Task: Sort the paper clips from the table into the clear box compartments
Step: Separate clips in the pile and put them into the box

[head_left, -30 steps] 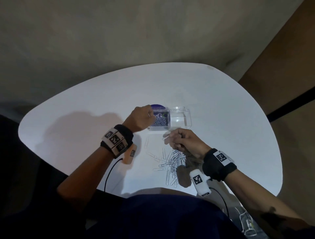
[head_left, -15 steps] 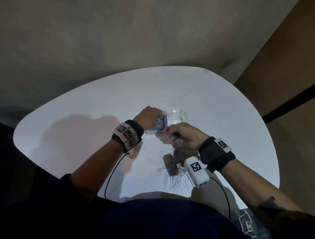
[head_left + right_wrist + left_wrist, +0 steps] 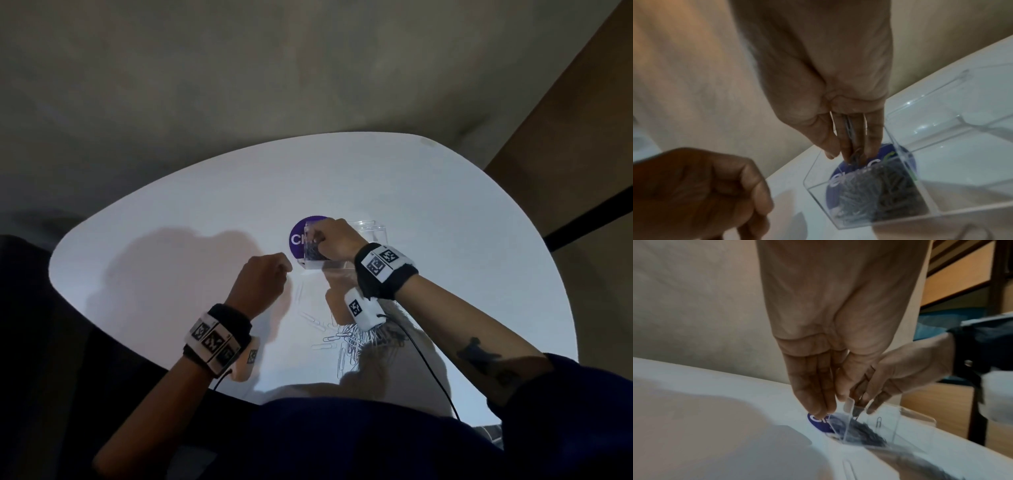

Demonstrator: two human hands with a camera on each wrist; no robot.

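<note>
The clear box (image 3: 376, 233) stands mid-table on a purple round sticker (image 3: 296, 236). Its left compartment (image 3: 869, 194) holds a dark heap of paper clips. One clip (image 3: 878, 421) lies in the right compartment. My right hand (image 3: 317, 240) hangs over the left compartment and pinches a few paper clips (image 3: 851, 134) between thumb and fingers, tips pointing down into it (image 3: 849, 154). My left hand (image 3: 274, 274) sits just left of the box, apart from it, with its fingers loosely bent and nothing in them (image 3: 824, 408). Several loose clips (image 3: 346, 342) lie near the front edge.
The white rounded table (image 3: 205, 222) stands over a grey floor. A black cable (image 3: 428, 359) runs from my right wrist across the near right of the table. Wooden furniture stands beyond the right edge (image 3: 582, 137).
My right hand has left the loose pile and carried clips up over the box's left compartment. My left hand has let go of the box and drawn back to its left.
</note>
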